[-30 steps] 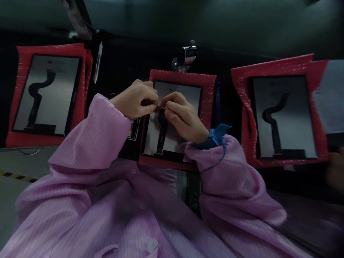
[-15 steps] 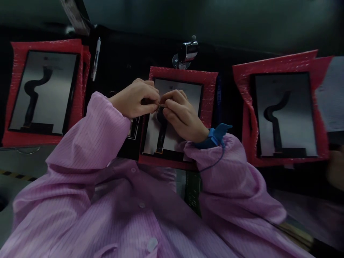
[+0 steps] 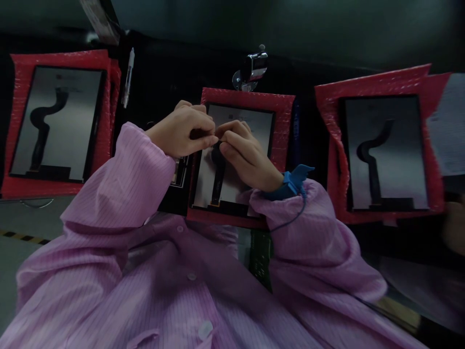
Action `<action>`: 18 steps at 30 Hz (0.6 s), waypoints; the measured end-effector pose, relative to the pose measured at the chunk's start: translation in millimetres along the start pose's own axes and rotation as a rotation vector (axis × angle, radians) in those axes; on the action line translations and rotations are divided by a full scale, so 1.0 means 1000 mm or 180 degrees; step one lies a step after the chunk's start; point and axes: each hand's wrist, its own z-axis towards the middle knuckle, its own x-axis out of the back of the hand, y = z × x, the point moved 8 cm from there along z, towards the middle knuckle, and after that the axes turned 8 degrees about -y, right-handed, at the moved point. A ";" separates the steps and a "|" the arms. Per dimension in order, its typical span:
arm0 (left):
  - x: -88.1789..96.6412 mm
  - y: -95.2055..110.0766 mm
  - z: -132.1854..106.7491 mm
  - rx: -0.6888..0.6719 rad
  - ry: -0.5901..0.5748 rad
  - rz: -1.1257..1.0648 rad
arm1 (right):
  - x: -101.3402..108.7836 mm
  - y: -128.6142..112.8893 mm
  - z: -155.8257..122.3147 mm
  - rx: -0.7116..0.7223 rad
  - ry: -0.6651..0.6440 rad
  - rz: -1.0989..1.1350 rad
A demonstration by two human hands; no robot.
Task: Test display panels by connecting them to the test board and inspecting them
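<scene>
My left hand (image 3: 187,130) and my right hand (image 3: 249,156) meet over the middle display panel (image 3: 238,191), both with thumb and fingers pinched. Their fingertips almost touch at the upper part of a black flex cable (image 3: 218,177) that curves up the panel's grey back. What sits between the fingertips is too small and dark to make out, and the cable's upper end is hidden behind my fingers. Under the panel lies a red bubble-wrap bag (image 3: 281,128). A blue wrist strap (image 3: 288,186) with a cord is around my right wrist.
Similar panels lie on red bubble wrap, a left panel (image 3: 78,131) and a right panel (image 3: 399,160). A pen (image 3: 128,80) lies at the upper left. Behind the middle panel stands a shiny metal device (image 3: 257,67). Part of another person's hand (image 3: 454,225) shows at the right edge.
My fingertips have shifted slightly and my left thumb now reaches a little closer to the right fingers. The panels keep their places, apart from a small shift of the view.
</scene>
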 end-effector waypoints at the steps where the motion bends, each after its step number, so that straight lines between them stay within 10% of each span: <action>1: 0.000 0.000 0.000 0.0015 0.0026 0.0005 | 0.000 -0.001 0.000 0.0013 0.0011 0.0005; 18: 0.006 0.002 0.002 -0.0096 0.0267 0.0068 | 0.002 0.001 -0.001 -0.0007 0.0072 -0.0041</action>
